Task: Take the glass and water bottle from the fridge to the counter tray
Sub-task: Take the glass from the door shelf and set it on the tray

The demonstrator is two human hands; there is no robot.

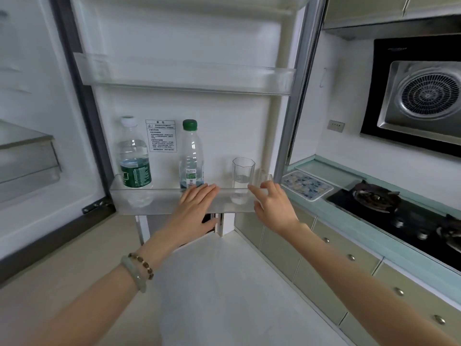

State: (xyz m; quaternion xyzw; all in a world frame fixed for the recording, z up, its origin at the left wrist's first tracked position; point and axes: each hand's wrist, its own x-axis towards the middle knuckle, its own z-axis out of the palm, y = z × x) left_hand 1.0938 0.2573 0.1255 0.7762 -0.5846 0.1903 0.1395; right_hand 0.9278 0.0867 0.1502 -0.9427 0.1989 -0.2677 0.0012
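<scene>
The open fridge door carries a clear shelf bin point(149, 201). In it stand a large water bottle point(133, 156) with a white cap, a smaller water bottle point(190, 156) with a green cap, and a clear faceted glass point(242, 173); a second glass point(266, 179) shows behind my right fingers. My left hand point(197, 208) is flat and open just in front of the bin, below the green-capped bottle. My right hand point(272, 208) is open with fingers spread beside the glass, fingertips close to it, holding nothing. A patterned tray point(308, 187) lies on the counter to the right.
An upper door bin point(184, 76) hangs above. The fridge interior with a shelf point(25, 143) is at the left. Right of the door run the counter, a black gas hob point(389, 208), a range hood point(424, 96) and drawers point(324, 258) below.
</scene>
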